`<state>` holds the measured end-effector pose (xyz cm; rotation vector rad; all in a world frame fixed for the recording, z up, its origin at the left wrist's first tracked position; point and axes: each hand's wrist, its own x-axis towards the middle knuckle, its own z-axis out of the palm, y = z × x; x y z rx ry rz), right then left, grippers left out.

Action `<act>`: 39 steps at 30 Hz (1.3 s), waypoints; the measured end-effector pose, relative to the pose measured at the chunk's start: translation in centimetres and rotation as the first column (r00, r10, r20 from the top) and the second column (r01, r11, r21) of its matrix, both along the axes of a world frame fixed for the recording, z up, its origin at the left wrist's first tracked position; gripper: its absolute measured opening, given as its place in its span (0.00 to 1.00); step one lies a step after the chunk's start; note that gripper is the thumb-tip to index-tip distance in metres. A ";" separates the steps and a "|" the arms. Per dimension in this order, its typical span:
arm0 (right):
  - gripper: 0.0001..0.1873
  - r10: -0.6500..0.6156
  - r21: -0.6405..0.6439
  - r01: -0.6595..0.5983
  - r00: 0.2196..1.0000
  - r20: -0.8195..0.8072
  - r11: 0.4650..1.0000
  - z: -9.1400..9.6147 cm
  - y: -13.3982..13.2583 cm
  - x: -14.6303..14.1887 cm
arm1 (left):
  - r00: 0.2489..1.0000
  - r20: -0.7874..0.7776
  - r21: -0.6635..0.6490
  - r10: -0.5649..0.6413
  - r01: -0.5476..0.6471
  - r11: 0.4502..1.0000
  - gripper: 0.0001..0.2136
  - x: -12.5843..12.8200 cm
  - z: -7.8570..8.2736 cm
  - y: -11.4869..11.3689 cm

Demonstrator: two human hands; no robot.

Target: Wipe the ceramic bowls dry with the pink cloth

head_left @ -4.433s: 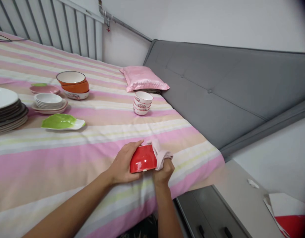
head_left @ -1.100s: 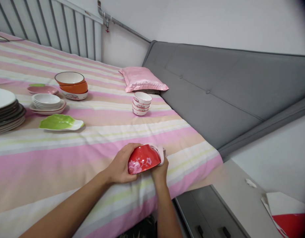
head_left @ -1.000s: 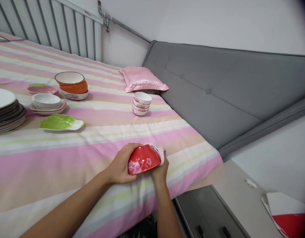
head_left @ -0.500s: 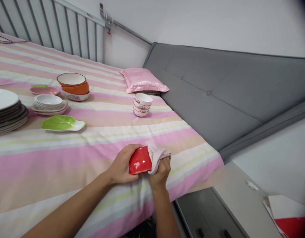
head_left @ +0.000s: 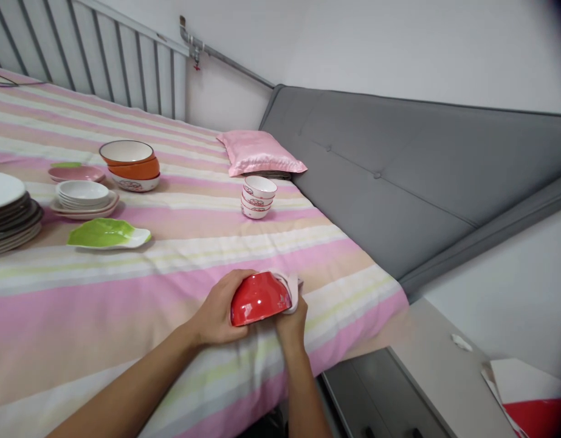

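Observation:
My left hand (head_left: 216, 310) grips a glossy red bowl (head_left: 259, 298) by its left side, holding it tilted just above the striped bedspread (head_left: 125, 292). Against the bowl's right side my right hand (head_left: 292, 321) presses a pale pink cloth (head_left: 293, 289), most of which is tucked behind and inside the bowl. Both hands hover near the bed's front right corner.
Farther back on the bed are a stack of small white patterned bowls (head_left: 258, 196), orange and white bowls (head_left: 129, 163), small white dishes (head_left: 82, 196), a green leaf-shaped plate (head_left: 104, 234), stacked plates (head_left: 6, 216) and a pink pillow (head_left: 257, 152). A grey headboard (head_left: 399, 176) and a grey nightstand (head_left: 399, 389) are at right.
The cloth, bunched over the bowl's right side half a second ago, has slid back behind its rim. The bowl has turned in my left hand. The view shifted slightly.

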<state>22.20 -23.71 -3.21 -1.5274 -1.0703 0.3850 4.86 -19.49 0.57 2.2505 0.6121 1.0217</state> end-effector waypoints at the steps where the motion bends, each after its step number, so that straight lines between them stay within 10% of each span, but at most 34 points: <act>1: 0.17 -0.009 0.014 0.009 1.000 0.017 1.000 -0.1 -0.1 0.0 | 1.000 0.007 -0.008 -0.010 0.010 1.000 0.35 0.0 0.0 0.0; 12: 0.10 -0.299 0.422 0.000 0.705 0.643 0.907 1.7 -1.7 -0.7 | 1.000 -0.026 0.041 0.013 -0.011 0.999 0.36 0.4 -0.2 -0.4; 23: 0.07 -0.055 0.130 0.032 0.983 0.174 0.991 0.1 -0.6 0.0 | 0.999 -0.025 0.008 -0.027 0.027 1.000 0.37 0.1 -0.2 0.1; 30: 0.07 -0.115 0.174 0.098 0.989 0.089 0.980 -0.6 -0.5 -0.4 | 1.000 -0.012 0.013 -0.017 0.017 1.000 0.37 0.0 -0.2 -0.3; 39: 0.11 -0.399 0.504 0.022 0.643 0.654 0.863 1.4 -1.6 -1.0 | 0.995 -0.078 0.139 0.066 -0.054 0.989 0.37 0.4 -0.6 -0.3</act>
